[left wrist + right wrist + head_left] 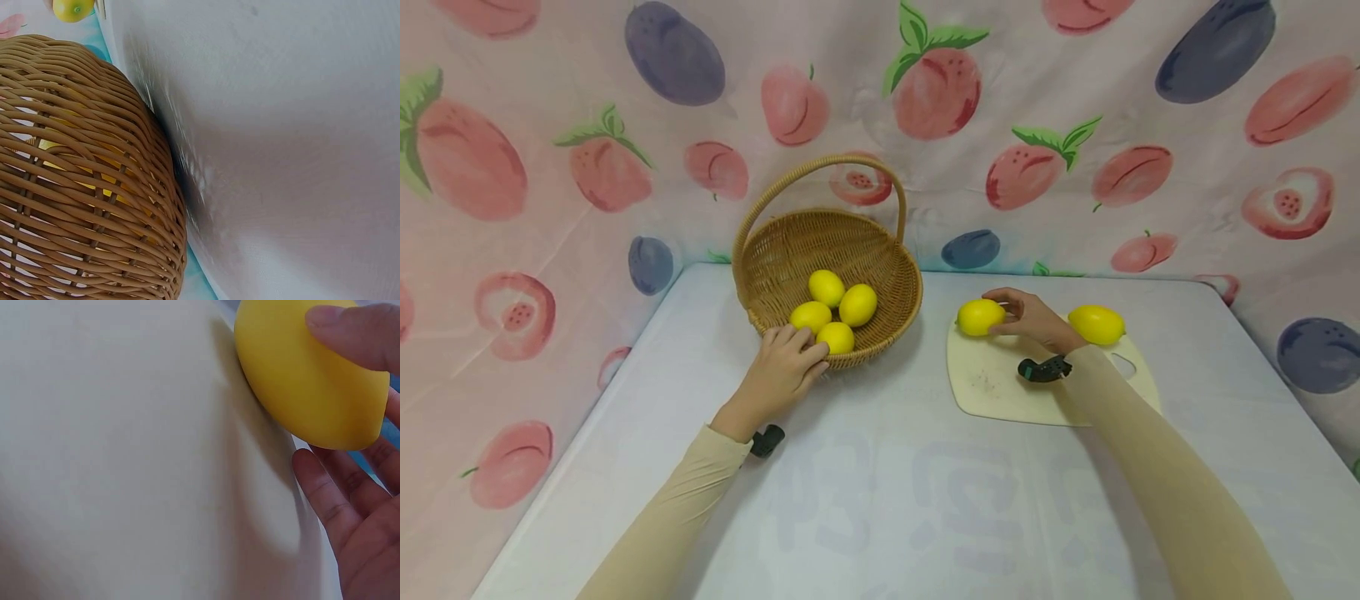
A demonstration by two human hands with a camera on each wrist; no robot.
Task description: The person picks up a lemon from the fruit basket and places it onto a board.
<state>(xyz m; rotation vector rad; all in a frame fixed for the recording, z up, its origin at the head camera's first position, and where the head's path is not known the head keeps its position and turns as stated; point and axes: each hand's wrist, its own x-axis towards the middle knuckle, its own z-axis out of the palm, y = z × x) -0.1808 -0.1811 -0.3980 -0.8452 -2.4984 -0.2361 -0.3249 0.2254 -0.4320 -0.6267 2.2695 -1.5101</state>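
Yellow lemons (827,288) are clustered in a wicker basket (812,237), set at half past eleven on a white-covered table (865,500) as seen from the head camera. Four are counted inside, lying at twelve, three, six and nine o'clock of their group, below an arched handle (842,159). At seven o'clock the basket's rim is gripped by a left hand (782,367), its fingers bent over the edge beside the fruit. From the left wrist, the basket's outer weave is shown close up, with yellow glimpsed through the gaps.

At one o'clock a cream cutting board (1000,404) is laid flat, pierced by a grip hole (1123,365) at its three o'clock. At the board's ten o'clock corner, a single lemon (980,318) is grasped between the thumb and fingers of a right hand (1033,321); the thumb is seen laid across the fruit from the right wrist, though how firmly it is held cannot be told. Another lemon (1097,324) is rested at the board's two o'clock edge, beside a beige sleeve (1157,467). Beyond the table, at twelve o'clock, a fruit-printed backdrop (865,42) is hung.
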